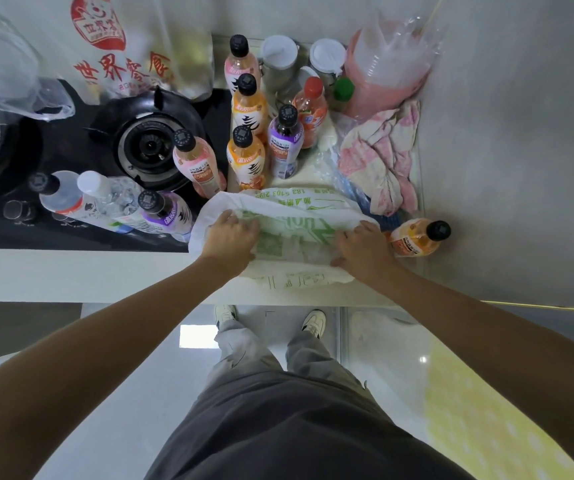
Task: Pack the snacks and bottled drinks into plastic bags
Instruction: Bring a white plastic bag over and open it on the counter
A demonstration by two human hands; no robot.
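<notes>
A white plastic bag with green print point(289, 220) lies on the counter near its front edge. My left hand point(231, 239) grips its left side, and my right hand point(361, 249) grips its right side. Several bottled drinks stand behind the bag: an orange one point(245, 157), a purple one point(285, 142), a pink one point(195, 162) on the hob and a red-capped one point(309, 110). Another orange bottle point(417, 237) lies on its side to the right of my right hand. A purple bottle point(167, 214) and a clear water bottle point(105, 199) lie on the hob at the left.
A black gas hob point(147, 147) fills the left of the counter. A white bag with red print point(116, 53) hangs at the back left. A pink stack of plastic cups point(385, 74), two white-lidded jars point(278, 60) and a pink-white cloth point(382, 157) crowd the back right by the wall.
</notes>
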